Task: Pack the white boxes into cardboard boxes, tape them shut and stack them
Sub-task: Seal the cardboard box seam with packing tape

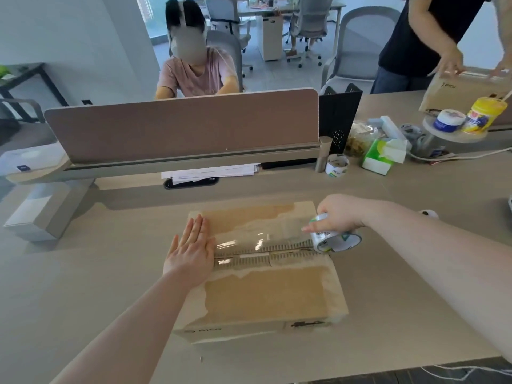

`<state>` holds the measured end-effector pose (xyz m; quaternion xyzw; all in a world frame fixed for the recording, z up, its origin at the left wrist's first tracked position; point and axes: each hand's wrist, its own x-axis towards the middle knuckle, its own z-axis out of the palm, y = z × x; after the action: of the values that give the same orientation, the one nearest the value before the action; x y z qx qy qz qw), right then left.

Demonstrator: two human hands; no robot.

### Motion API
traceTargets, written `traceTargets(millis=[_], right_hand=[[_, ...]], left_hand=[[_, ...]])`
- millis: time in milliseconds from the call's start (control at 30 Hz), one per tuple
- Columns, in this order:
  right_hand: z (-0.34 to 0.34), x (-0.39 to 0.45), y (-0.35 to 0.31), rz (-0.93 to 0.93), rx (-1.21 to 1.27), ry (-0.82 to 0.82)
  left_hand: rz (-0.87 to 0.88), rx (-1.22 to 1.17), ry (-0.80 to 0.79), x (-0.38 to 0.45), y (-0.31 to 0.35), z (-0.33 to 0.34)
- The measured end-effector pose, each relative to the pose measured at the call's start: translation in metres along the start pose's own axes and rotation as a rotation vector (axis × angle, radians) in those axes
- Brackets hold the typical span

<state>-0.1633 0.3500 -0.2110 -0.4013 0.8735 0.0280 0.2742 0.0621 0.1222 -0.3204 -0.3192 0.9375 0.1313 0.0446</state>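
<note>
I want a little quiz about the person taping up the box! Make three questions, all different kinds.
1. True or false: the left hand lies flat on the cardboard box.
2. What does the right hand hold? A) scissors B) a tape roll C) a marker
3. Fill in: a strip of clear tape runs along the box's middle ____.

Key:
1. True. Its fingers are straight and press the tape's end down.
2. B. Its fingers curl round the tape roll, at the box's right end.
3. Seam, where the two top flaps meet.
</note>
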Motion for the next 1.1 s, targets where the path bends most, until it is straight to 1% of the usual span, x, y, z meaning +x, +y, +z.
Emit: traceTargets(millis=[133,233,333,433,567,633,733,967,1100], right_hand=[[0.004,-0.003,0.000,0.024,-0.152,-0.028],[0.010,-0.004,0.007,0.053,-0.221,0.054],[0.017,-0.001,0.012,0.038,-0.297,0.106],[0.022,0.000,0.020,0.038,-0.263,0.099],[0.030,-0.005,0.044,0.076,-0.161,0.042],[0.038,-0.004,0.050,0.078,-0.148,0.052],[0.051,-0.002,0.050,0.076,-0.154,0.066],[0.051,-0.001,0.058,0.022,-0.246,0.117],[0.059,0.002,0.063,0.013,-0.254,0.131]], left_hand=[[0.005,0.016,-0.004,0.000,0.000,0.001],[-0.003,-0.003,0.010,0.000,0.001,-0.001],[-0.009,-0.009,0.013,-0.002,0.002,0.000],[-0.003,-0.002,0.004,-0.001,0.001,0.000],[-0.007,0.013,0.007,-0.001,0.002,-0.001],[-0.010,0.027,-0.001,-0.002,0.003,-0.002],[-0.013,0.044,-0.003,-0.002,0.004,-0.003],[-0.015,0.059,-0.018,-0.002,0.005,-0.004],[-0.010,0.077,-0.012,-0.001,0.005,-0.005]])
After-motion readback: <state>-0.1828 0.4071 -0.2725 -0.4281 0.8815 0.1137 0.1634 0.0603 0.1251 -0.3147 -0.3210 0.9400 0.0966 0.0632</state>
